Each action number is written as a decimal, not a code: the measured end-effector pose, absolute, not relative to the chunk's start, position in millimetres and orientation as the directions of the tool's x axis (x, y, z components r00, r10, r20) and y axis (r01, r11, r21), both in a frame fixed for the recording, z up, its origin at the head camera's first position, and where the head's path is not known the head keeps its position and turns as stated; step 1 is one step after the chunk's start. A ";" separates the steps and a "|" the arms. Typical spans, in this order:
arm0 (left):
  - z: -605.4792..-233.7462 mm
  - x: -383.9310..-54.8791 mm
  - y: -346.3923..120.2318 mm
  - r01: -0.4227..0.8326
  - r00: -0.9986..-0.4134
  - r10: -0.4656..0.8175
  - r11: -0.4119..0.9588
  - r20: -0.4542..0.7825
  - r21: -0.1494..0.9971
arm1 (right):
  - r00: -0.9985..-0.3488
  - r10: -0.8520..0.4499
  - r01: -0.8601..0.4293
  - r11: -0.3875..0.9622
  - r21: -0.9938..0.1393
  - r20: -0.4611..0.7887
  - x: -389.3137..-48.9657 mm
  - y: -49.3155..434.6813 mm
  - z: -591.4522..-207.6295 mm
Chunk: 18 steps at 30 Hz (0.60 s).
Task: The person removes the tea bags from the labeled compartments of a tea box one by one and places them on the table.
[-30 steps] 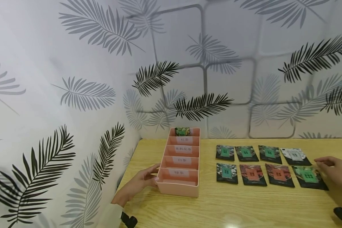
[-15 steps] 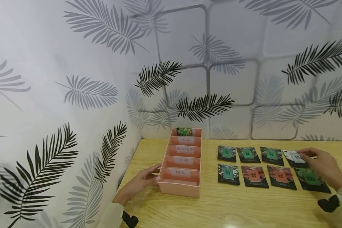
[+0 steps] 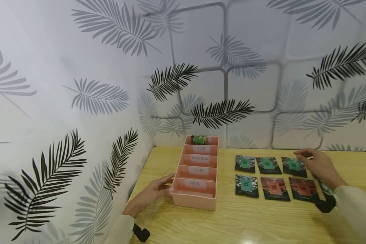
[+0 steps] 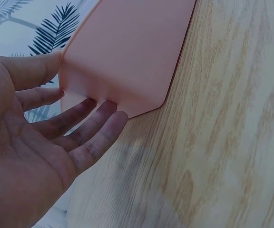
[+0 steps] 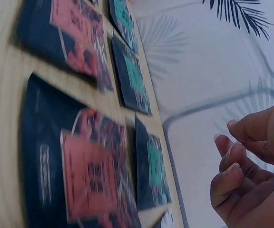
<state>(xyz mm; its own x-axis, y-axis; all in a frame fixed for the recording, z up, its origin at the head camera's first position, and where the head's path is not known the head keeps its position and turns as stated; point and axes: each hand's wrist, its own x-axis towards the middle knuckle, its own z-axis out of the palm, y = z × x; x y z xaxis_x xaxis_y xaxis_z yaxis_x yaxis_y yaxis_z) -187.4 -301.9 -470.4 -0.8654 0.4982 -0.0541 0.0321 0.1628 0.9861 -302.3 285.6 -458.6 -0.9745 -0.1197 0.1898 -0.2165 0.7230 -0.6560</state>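
A long pink box (image 3: 195,202) with labelled compartments stands left of centre on the table. Its front left corner is touched by my left hand (image 3: 150,196); in the left wrist view, fairly straight fingers (image 4: 99,137) lie against the pink wall (image 4: 127,52). My right hand (image 3: 318,166) hovers with loosely bent fingers over the right end of the back row of tea packets, nearest a dark packet with a green label (image 3: 294,165). Nothing is between its fingers in the right wrist view (image 5: 251,164). The hand and forearm hide most of the rightmost packets.
A green-patterned packet (image 3: 199,140) sits in the box's rearmost compartment. The front row includes a teal-labelled packet (image 3: 246,185) and two red-labelled packets, one (image 3: 275,188) beside the other (image 3: 304,188). A leaf-patterned wall (image 3: 247,84) rises behind the wooden table (image 3: 231,223).
My right hand has moved left from beyond the packets, passing over the white-patterned packet to the dark green-labelled one. My left hand stays at the box corner. The view has shifted slightly.
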 end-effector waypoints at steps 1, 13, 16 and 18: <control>-470.5 -187.8 -302.1 0.035 -0.864 0.500 0.162 -0.051 0.986 | -0.975 -0.122 -0.216 0.711 -0.669 0.185 -304.2 281.0 -458.1; -471.4 -187.7 -302.1 0.032 -0.865 0.499 0.155 -0.050 0.987 | -0.954 -0.213 -0.300 0.647 -0.701 0.212 -331.2 213.0 -447.1; -470.6 -187.1 -301.7 0.028 -0.864 0.501 0.138 -0.046 0.990 | -0.945 -0.241 -0.324 0.624 -0.711 0.219 -338.2 191.8 -442.3; -470.1 -186.2 -301.5 0.020 -0.864 0.502 0.134 -0.050 0.991 | -0.941 -0.253 -0.334 0.600 -0.726 0.224 -343.3 177.0 -440.0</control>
